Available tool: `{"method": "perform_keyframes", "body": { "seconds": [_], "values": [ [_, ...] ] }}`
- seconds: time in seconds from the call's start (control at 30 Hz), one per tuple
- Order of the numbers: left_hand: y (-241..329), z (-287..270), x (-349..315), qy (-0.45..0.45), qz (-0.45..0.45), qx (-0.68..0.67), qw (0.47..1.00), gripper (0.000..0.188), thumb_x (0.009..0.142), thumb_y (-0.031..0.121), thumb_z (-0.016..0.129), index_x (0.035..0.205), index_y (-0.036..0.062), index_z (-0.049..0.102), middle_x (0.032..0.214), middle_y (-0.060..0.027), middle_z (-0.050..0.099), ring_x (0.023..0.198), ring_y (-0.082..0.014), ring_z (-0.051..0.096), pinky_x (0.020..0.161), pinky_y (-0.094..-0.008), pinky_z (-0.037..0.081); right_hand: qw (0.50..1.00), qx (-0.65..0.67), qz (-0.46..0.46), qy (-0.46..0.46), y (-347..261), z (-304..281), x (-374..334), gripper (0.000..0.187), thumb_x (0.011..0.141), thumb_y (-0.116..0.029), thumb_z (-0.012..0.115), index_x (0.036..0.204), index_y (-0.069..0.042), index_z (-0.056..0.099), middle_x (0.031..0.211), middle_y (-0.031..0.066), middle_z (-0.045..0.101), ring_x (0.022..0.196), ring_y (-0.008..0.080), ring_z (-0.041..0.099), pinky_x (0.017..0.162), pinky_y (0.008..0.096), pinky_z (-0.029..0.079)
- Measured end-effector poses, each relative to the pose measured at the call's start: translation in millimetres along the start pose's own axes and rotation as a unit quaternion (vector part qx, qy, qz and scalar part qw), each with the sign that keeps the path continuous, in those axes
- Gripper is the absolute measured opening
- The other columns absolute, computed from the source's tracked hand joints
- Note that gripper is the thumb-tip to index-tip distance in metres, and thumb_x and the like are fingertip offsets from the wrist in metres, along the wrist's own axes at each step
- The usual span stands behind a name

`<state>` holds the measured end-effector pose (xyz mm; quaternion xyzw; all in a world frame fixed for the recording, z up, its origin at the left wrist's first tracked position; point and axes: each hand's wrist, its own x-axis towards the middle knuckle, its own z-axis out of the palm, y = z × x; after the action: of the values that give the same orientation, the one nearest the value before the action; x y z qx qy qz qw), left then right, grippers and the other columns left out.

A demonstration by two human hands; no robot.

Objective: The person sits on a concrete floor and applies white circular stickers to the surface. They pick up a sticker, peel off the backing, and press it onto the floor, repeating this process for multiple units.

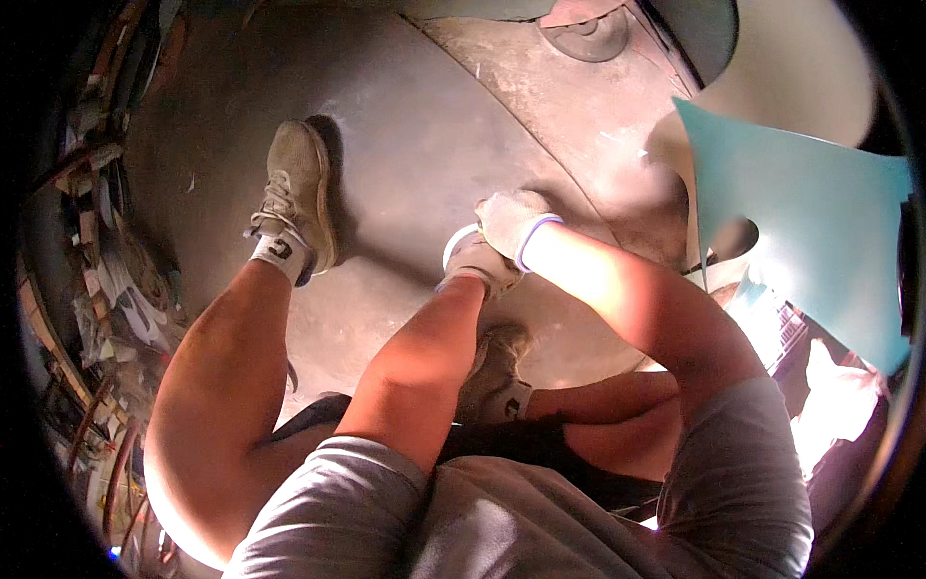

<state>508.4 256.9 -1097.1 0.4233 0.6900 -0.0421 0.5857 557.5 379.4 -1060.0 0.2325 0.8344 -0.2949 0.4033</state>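
My left hand, in a pale work glove, is closed in front of me above the floor. A white object with a curved edge shows beside its fingers; its kind is too hidden to tell. My right hand wears a similar glove with a purple-edged cuff. It is closed and meets the far side of my left hand. Whatever lies between its fingers is hidden.
My left shoe is planted on the grey floor; my other shoe is tucked back below my hands. A teal panel stands at the right. Cluttered items line the left edge. A round grey base sits at the far side.
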Motion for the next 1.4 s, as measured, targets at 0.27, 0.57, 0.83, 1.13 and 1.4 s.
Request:
{"method": "perform_keyframes", "body": {
  "seconds": [0.27,0.57,0.83,1.13,1.4],
  "values": [
    [8.9,0.2,-1.2,-0.04,0.05,0.059,0.996,0.053,0.089,0.055,0.066,0.125,0.0162,0.075,0.127,-0.013,0.074,0.121,-0.0337,0.068,0.101,-0.0436,0.053,0.992,0.059,0.075,0.077,20.1,43.0,-28.6,0.026,0.101,-0.026,0.058,0.116,-0.01,0.073,0.107,0.0195,0.077,0.102,0.0373,0.076,0.084,0.0504,0.061],
    [-0.9,18.5,7.9,-0.091,0.081,0.191,0.974,0.059,0.095,0.057,0.053,0.128,0.0126,0.073,0.134,-0.0152,0.071,0.126,-0.0341,0.065,0.107,-0.0438,0.05,0.943,0.231,0.185,0.15,22.6,99.0,-69.7,0.027,0.103,-0.021,0.052,0.117,-0.008,0.071,0.105,0.0194,0.078,0.096,0.0372,0.078,0.079,0.0524,0.062],
    [-65.5,65.8,34.9,0.037,0.113,0.243,0.963,0.058,0.097,0.056,0.051,0.125,0.012,0.076,0.138,-0.0188,0.068,0.132,-0.0357,0.062,0.116,-0.0453,0.045,0.846,0.424,0.247,0.21,-3.4,169.7,-91.9,0.035,0.105,-0.029,0.047,0.111,0.0,0.066,0.099,0.0296,0.073,0.094,0.0501,0.071,0.084,0.0571,0.056],
    [-80.1,55.3,26.8,-0.041,0.047,0.211,0.976,0.068,0.095,0.063,0.055,0.144,0.0164,0.066,0.151,-0.0127,0.061,0.143,-0.0322,0.053,0.12,-0.0439,0.041,0.793,0.477,0.202,0.32,6.1,139.3,-112.0,0.038,0.106,-0.031,0.054,0.133,-0.006,0.063,0.11,0.0272,0.072,0.101,0.0479,0.069,0.088,0.055,0.055],
    [-44.6,47.8,16.1,0.109,0.089,0.136,0.981,0.058,0.09,0.054,0.062,0.134,0.018,0.07,0.139,-0.0133,0.067,0.133,-0.0335,0.06,0.114,-0.0422,0.045,0.978,0.175,-0.086,0.073,-0.7,-0.3,-3.7,0.038,0.103,-0.034,0.057,0.134,-0.011,0.064,0.116,0.0222,0.075,0.11,0.0405,0.072,0.096,0.0533,0.055]
  ]
}}
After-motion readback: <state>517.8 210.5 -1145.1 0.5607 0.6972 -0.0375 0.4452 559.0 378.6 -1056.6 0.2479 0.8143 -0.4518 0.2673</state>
